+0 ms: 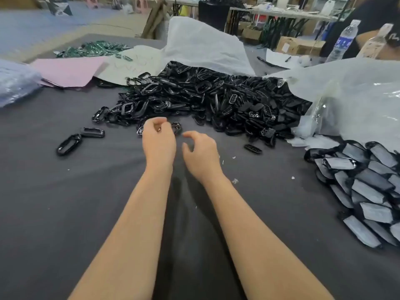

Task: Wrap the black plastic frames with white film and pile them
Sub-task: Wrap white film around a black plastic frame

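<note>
A big heap of bare black plastic frames [205,98] spills across the grey cloth table [86,202] from under a white film sheet [205,44]. At the right edge lies a pile of frames wrapped in white film [368,191]. My left hand [159,139] hovers at the heap's near edge with fingers curled and thumb near the fingertips, between two loose frames [176,127]. Whether it pinches anything is unclear. My right hand [200,151] is beside it, fingers loosely curled, holding nothing.
Two stray frames [69,144] lie to the left. A clear plastic bag [357,94] and torn film scraps [311,139] sit at the right. Pink paper [69,70], green parts [93,48] and a water bottle [344,40] stand farther back.
</note>
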Motion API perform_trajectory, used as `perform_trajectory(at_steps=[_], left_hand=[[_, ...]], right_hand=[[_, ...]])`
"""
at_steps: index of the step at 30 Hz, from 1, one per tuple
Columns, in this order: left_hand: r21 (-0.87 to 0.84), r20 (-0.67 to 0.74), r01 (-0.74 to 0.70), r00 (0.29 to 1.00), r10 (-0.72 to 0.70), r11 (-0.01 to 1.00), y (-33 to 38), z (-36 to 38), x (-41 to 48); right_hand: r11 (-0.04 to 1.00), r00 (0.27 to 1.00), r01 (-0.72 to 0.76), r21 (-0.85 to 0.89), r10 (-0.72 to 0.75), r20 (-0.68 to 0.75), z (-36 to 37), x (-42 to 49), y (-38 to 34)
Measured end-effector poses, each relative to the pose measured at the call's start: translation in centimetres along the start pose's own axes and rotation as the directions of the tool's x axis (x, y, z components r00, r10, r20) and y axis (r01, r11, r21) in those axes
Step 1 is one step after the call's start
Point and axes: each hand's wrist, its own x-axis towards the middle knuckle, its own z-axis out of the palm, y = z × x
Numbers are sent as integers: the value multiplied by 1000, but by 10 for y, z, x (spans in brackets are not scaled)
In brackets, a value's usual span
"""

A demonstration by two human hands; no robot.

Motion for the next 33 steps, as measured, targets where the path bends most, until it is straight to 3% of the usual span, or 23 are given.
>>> perform_trajectory(at_steps=[4,7,11,13,15,18,21,23,25,26,28,29,31,33], left_hand=[[161,-52,128,991,-121,979,-15,-3,20],[172,20,174,983,-180,970,-16,-1,26],[329,76,112,987,-144,938,-10,3,30],[388,63,49,995,-79,920,-11,6,27],[493,51,-45,998,22,869,-11,11,20],[540,189,-214,973,130,814,-13,18,7],[435,368,-318,917,156,842,-19,25,-3],[329,418,-268,901,114,906,-25,27,-8],[234,410,-189,909,80,954,-30,27,-9],[165,385,-130,921,57,978,-30,28,-8],[42,334,-15,943,0,999,-29,29,-5],[7,320,23,947,-24,1000,-29,30,-4],[-25,315,61,948,-51,998,-29,32,-4],[-50,316,72,947,-52,996,-30,33,-5]], right_hand=[[944,995,56,-326,-24,100,20,12,-1],[935,990,65,-348,-16,140,24,25,-4],[920,997,80,-383,-68,46,17,30,-3],[940,997,82,-330,-80,19,7,29,4],[985,999,39,-168,-42,-13,-9,27,14],[999,1000,20,32,-20,-1,-36,18,26],[997,997,73,-10,-73,-10,-56,8,35],[998,981,38,-58,-48,-187,-68,2,44],[976,906,-156,-152,81,-415,-81,-2,59],[938,873,-284,-198,168,-457,-86,-3,66],[833,852,-468,-296,337,-400,-90,-5,77],[811,854,-491,-319,375,-360,-89,-5,80],[855,876,-436,-282,332,-350,-84,-4,81],[953,907,-269,-137,203,-369,-78,-2,77]])
